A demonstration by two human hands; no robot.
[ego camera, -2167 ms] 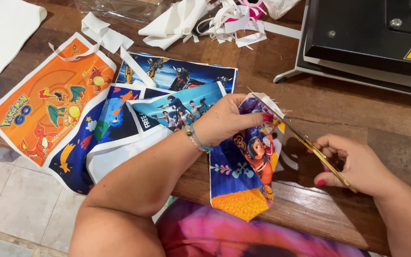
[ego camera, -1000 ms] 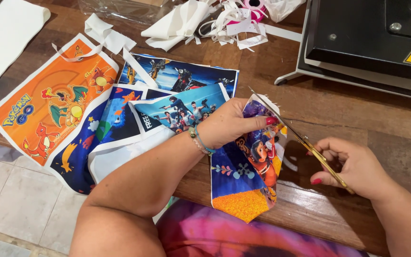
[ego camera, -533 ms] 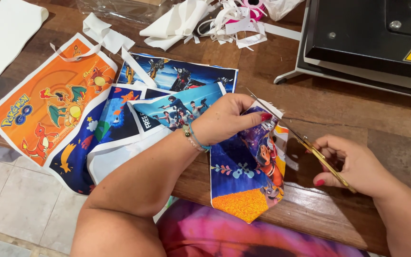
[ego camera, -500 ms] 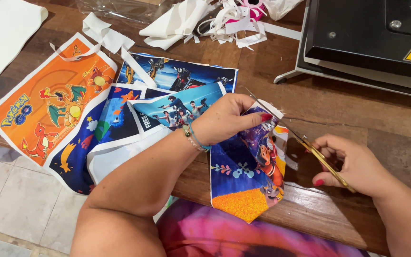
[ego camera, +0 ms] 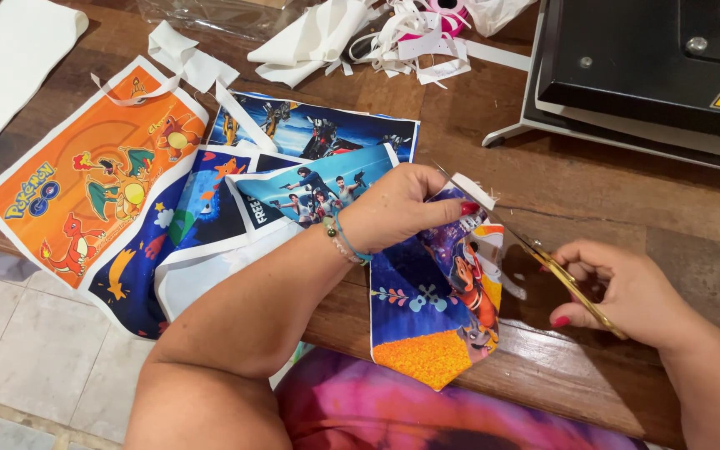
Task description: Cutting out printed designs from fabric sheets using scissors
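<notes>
left hand [ego camera: 397, 212] hides print [ego camera: 431, 312] top | scissors [ego camera: 543, 258] handles (gold) buried in right hand [ego camera: 627, 292]

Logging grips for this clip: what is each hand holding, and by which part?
Left hand pinches the printed pennant at its top edge; right hand holds gold scissors by the handle loops.

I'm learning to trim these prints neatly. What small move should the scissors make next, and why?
Probably close the scissors and ease them further along the printed sheet: their blades sit at its upper right edge beside a white margin, while the left hand holds the top.
</notes>
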